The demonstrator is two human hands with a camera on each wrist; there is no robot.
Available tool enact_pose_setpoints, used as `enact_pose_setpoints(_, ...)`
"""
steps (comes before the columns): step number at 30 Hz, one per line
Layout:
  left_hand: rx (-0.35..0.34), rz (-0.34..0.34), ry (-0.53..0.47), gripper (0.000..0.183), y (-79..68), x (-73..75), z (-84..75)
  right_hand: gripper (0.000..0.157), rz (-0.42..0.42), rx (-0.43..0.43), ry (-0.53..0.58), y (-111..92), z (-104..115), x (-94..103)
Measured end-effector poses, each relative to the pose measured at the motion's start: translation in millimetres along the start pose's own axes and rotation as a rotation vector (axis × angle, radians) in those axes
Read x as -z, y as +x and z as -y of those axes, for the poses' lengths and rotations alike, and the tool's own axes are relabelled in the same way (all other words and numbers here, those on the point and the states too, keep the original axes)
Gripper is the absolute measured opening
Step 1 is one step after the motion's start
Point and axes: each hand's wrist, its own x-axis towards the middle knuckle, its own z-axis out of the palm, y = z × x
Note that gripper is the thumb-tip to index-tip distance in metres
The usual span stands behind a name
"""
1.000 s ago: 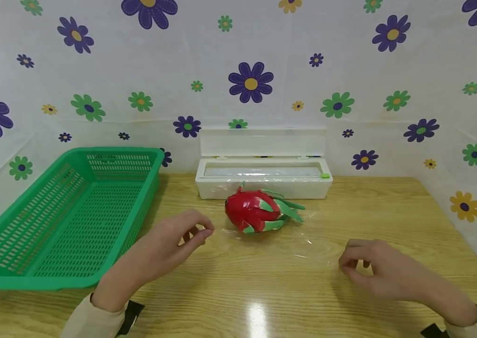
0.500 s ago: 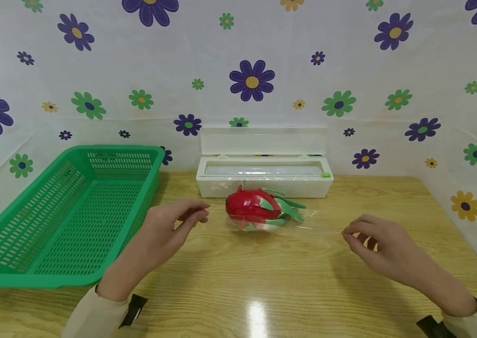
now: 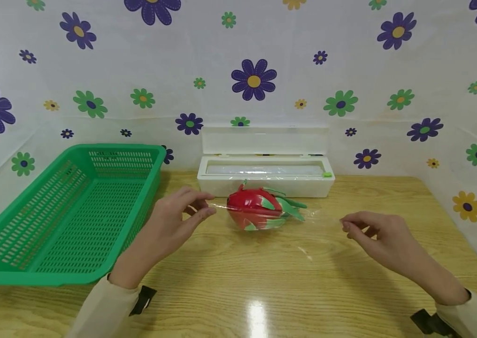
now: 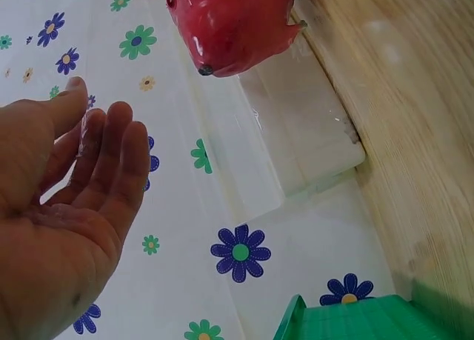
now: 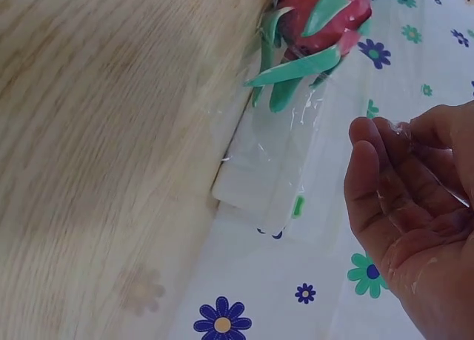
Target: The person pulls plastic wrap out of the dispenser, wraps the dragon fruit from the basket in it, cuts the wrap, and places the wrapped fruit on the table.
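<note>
A red dragon fruit with green leaf tips (image 3: 249, 201) lies on the wooden table in the head view, its leaves pointing right. Clear cling film (image 3: 314, 217) spans its near side, coming from the white dispenser box (image 3: 312, 188) behind it. My left hand (image 3: 175, 218) pinches the film's left corner between thumb and fingers, beside the fruit's dark end. At the right, my right hand (image 3: 384, 234) pinches the other corner; a crumpled bit of film (image 5: 400, 127) shows at its fingertips in the right wrist view. Both hands are raised above the table.
A green plastic basket (image 3: 31, 278) stands on the left, close to my left forearm. The dispenser's lid (image 3: 264, 140) is up against the flowered cloth (image 3: 289, 42), and a small green slider (image 3: 327, 174) sits at its right end.
Both hands have moved up and forward, toward the dispenser. The film between them has lifted from the table and now crosses the fruit's near side.
</note>
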Motion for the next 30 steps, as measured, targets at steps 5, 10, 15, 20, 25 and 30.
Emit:
enact_pose_setpoints(5,0.079,0.015,0.018,0.018,8.3,-6.0,-0.6,0.024,-0.008,0.019,-0.021,5,-2,-1.1)
enact_pose_setpoints(10,0.096,-0.013,0.054,0.012,18.4,-11.1,-3.0,0.023,-0.013,0.030,-0.035,8,-6,-2.2)
enact_pose_setpoints(15,0.097,-0.030,0.010,0.009,31.7,-16.3,-1.0,0.019,0.011,0.008,-0.044,8,-9,-2.9)
enact_pose_setpoints(20,0.113,0.046,-0.091,0.009,45.6,-21.3,2.6,0.016,0.055,-0.047,-0.043,5,-11,-3.1)
enact_pose_setpoints(25,0.220,0.165,-0.213,0.009,51.9,-24.9,8.5,0.015,0.015,-0.074,-0.040,8,-12,-4.3)
enact_pose_setpoints(30,0.282,0.192,-0.272,0.013,54.0,-29.9,17.9,0.009,-0.016,-0.149,0.001,14,-10,-2.8)
